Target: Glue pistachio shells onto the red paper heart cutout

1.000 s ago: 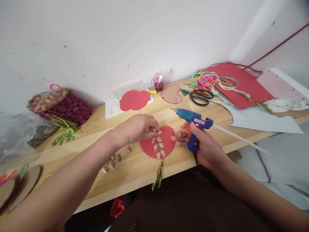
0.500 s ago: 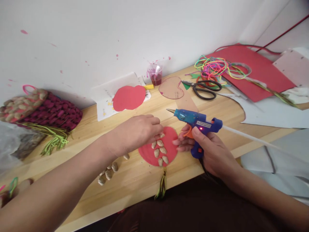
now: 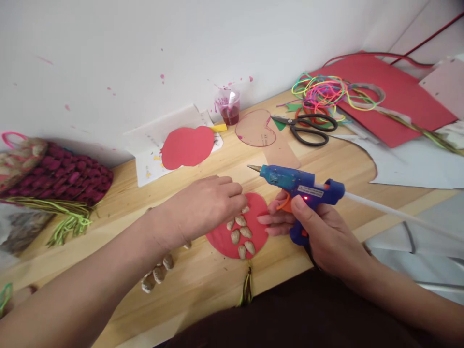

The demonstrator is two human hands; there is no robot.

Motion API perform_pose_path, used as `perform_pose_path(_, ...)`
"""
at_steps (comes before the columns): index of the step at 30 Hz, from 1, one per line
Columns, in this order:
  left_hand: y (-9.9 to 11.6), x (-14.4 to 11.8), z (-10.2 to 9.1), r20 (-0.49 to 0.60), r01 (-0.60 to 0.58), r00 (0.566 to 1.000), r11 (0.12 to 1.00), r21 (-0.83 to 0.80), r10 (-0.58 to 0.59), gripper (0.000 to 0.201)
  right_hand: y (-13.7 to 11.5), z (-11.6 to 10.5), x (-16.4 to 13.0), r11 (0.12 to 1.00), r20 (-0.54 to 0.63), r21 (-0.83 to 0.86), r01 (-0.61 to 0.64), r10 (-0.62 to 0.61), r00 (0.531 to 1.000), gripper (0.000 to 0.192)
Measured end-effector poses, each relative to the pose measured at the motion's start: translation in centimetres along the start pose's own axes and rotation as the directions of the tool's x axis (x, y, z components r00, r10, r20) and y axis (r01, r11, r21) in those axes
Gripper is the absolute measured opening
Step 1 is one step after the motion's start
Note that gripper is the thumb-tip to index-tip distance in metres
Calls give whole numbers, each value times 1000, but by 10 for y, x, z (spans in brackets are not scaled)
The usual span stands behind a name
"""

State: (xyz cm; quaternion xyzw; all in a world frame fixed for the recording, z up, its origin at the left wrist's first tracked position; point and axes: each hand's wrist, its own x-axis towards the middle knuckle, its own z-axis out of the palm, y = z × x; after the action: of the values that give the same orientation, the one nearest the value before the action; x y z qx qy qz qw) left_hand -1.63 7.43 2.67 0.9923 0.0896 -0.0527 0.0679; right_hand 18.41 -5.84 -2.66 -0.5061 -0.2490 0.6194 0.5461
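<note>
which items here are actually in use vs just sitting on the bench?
In use:
left hand, pressing a shell on the red cutout
glued shells on that cutout
right hand, gripping the glue gun
loose shells, beside the left forearm

Lying about:
scissors
neon cords
paint cup
second red cutout
woven basket

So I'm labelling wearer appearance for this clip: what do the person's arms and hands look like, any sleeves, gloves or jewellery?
Both forearms are bare, with no sleeves in view. The left hand and right hand wear no gloves, and no rings, watch or bracelets show.
</note>
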Motion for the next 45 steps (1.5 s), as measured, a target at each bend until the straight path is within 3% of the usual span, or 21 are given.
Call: perform_pose_path(45,-2,2,3,30,39,999,999,-37,-38,20,0,-1,-2,998,12,-60,-18,19,1000,34)
